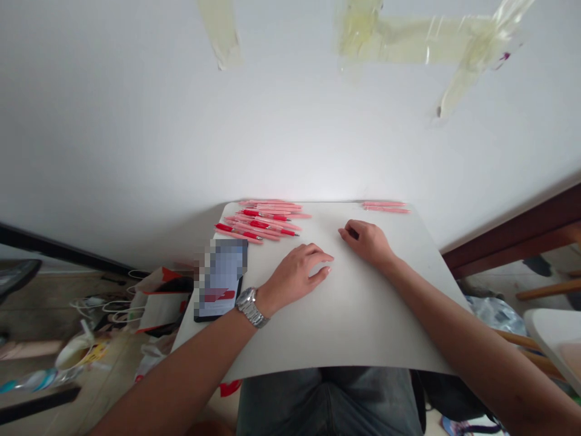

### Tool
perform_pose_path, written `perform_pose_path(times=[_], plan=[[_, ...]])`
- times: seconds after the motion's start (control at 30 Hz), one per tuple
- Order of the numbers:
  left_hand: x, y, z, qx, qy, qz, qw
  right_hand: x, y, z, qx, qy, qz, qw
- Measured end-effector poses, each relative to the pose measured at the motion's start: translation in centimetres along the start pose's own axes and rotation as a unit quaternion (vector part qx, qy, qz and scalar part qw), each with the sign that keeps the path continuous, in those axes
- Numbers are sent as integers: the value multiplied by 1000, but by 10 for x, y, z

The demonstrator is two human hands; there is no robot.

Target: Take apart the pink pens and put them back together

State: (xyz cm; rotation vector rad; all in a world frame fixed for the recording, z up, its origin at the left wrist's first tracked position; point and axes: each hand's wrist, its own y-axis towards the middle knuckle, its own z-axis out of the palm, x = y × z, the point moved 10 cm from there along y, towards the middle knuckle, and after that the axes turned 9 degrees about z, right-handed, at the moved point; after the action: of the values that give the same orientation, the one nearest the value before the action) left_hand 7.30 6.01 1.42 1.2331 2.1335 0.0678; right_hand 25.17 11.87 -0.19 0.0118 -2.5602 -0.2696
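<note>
My left hand (300, 271), with a silver watch (251, 306) on the wrist, rests on the small white table (354, 315), fingers loosely curled and apart, holding nothing. To its right, my right hand (367, 241) lies on the table with the fingers curled inward; nothing shows in them. A pile of several red and pink pens (264, 220) lies at the far left of the table, just beyond my left hand. A couple of pink pens (385, 207) lie at the far right edge.
A phone (221, 278) lies at the table's left edge. The table stands against a white wall with strips of old tape (426, 45). Bags and clutter (149, 300) cover the floor on the left. A wooden piece of furniture (517, 236) stands on the right.
</note>
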Motion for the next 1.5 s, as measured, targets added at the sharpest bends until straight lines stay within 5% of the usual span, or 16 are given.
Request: perform_pose_path(times=[0.97,1.27,1.5], plan=[[1,-1,-5,-4,-8,-11,1000,-6,2,3,35,40,3,999],[12,-2,-46,-73,182,-62,979,-5,3,5,41,40,8,998],[26,-9,-62,-72,287,-114,949,-5,2,3,38,42,3,998]])
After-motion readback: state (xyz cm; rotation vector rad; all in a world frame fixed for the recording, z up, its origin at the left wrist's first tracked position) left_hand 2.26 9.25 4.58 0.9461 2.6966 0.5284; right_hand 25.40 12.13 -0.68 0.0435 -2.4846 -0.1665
